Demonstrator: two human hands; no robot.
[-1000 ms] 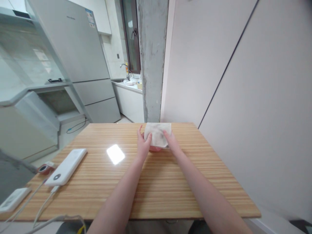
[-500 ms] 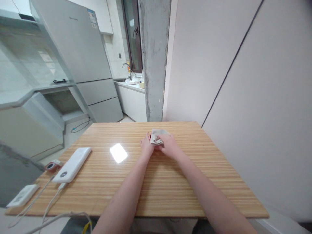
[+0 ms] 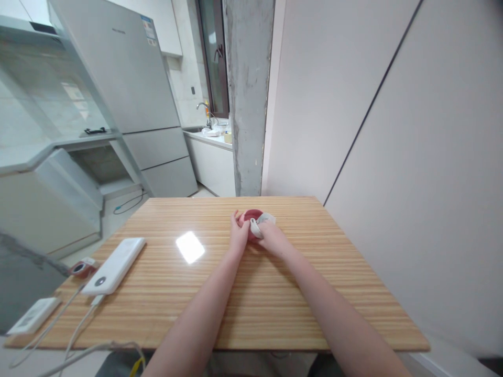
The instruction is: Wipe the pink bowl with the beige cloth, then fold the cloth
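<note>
Single head-worn view, looking forward and down along both forearms across the wooden table [image 3: 275, 293] from its near edge; the far edge sits mid-frame, with the wall at right and kitchen beyond left.

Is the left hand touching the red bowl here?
Touching. The head view shows the left hand wrapped against the near-left side of the red bowl, with no gap visible.

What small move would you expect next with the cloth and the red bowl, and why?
Probably a short wiping turn of the cloth inside the red bowl: the right hand presses the bunched cloth against its rim while the left hand steadies it on the table.
</note>
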